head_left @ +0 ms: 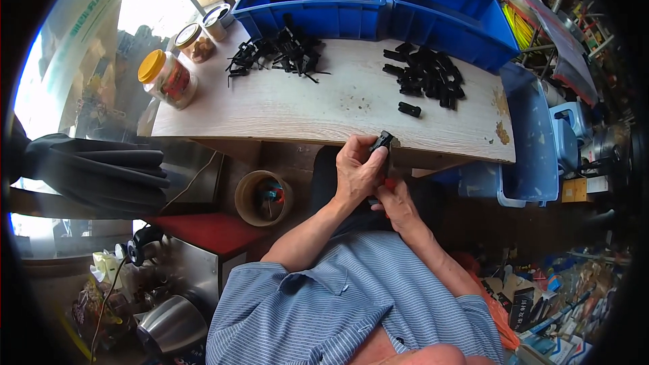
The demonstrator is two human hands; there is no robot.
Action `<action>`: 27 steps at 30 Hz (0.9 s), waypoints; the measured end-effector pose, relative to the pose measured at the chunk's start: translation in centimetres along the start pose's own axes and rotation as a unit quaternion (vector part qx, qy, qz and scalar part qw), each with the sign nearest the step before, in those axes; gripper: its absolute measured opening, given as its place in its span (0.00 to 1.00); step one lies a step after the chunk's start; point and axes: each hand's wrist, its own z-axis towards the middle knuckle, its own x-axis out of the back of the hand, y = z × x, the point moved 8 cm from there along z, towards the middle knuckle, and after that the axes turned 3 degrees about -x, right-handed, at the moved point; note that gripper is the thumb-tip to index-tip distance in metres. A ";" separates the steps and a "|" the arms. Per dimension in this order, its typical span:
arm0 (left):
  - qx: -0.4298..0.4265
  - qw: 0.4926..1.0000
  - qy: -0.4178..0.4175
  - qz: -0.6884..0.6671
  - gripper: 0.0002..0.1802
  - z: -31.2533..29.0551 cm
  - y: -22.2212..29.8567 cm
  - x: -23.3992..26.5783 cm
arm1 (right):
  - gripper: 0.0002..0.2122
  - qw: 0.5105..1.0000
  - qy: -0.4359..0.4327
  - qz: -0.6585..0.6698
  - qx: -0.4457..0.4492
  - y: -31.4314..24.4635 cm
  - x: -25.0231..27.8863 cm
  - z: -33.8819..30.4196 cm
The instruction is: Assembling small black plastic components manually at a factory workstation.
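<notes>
My left hand [356, 174] is closed around a small black plastic part [383, 140], held upright between thumb and fingers at the table's front edge. Just below and to its right, my right hand [400, 208] is wrapped around a red-handled tool [390, 183]. Red shows above and below the right fingers; the tool's working end is mostly hidden, so its exact kind is unclear. On the table [284, 111], a loose heap of black parts with thin prongs [291, 52] lies at the left. A group of blocky black parts [427, 76] is at the right, with a single one [409, 109] nearer me.
Two blue bins [311, 20] [453, 30] line the table's back; the left one holds some black parts. Lidded jars [172, 84] stand at the left edge. Below are a round waste bin [240, 196] and a steel kettle [172, 324]. A light-blue tub [531, 142] sits at the right.
</notes>
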 end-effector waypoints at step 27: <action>0.030 0.999 -0.013 0.033 0.09 0.1 -1.3 0.4 | 0.11 1.000 0.006 0.001 0.013 0.0 0.2 0.2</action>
